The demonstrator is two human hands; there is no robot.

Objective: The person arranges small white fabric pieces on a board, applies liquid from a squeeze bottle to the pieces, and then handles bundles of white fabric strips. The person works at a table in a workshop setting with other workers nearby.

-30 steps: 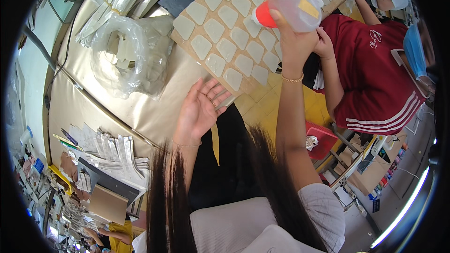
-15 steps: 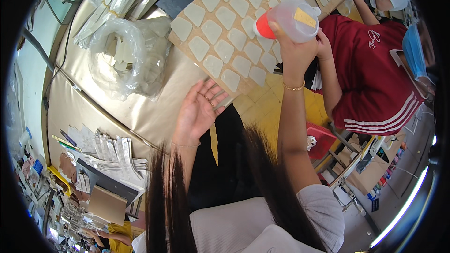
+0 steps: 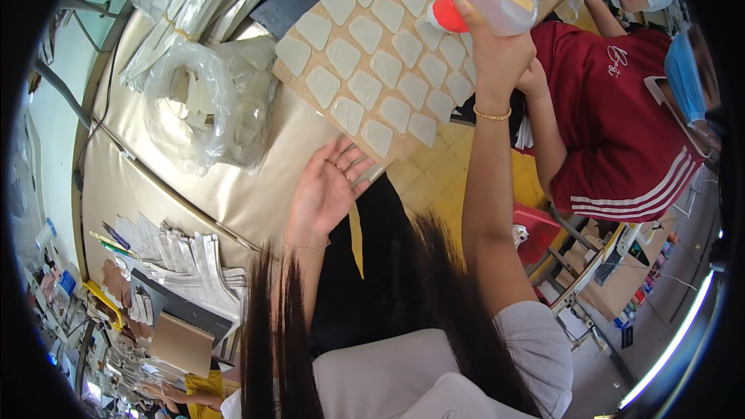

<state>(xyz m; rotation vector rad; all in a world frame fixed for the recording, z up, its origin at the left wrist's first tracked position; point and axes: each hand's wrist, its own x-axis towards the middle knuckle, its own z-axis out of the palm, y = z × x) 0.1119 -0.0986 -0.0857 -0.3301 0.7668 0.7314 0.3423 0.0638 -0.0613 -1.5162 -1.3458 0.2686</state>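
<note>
We have the bottle (image 3: 487, 1), a clear squeeze type with a red cap, wrapped in our right hand (image 3: 497, 50); the fingers close right round its body and tip the capped end toward the board (image 3: 299, 81). Just beyond that cap lie the pads (image 3: 365, 35), pale rounded squares set in rows over the whole brown sheet (whether any carry glue yet we cannot tell). The rows look fully laid, so placing seems done and the squeezing seems still ahead or barely begun.

Below the grip, our left hand (image 3: 326, 190) lies open and flat, fingers spread, holding nothing, its tips touching the board's near edge. Further left of it sits a clear bag (image 3: 202, 105) of spare pieces on the gold table (image 3: 147, 194). Right of the grip, a person in a red shirt (image 3: 613, 120) works on another board.
</note>
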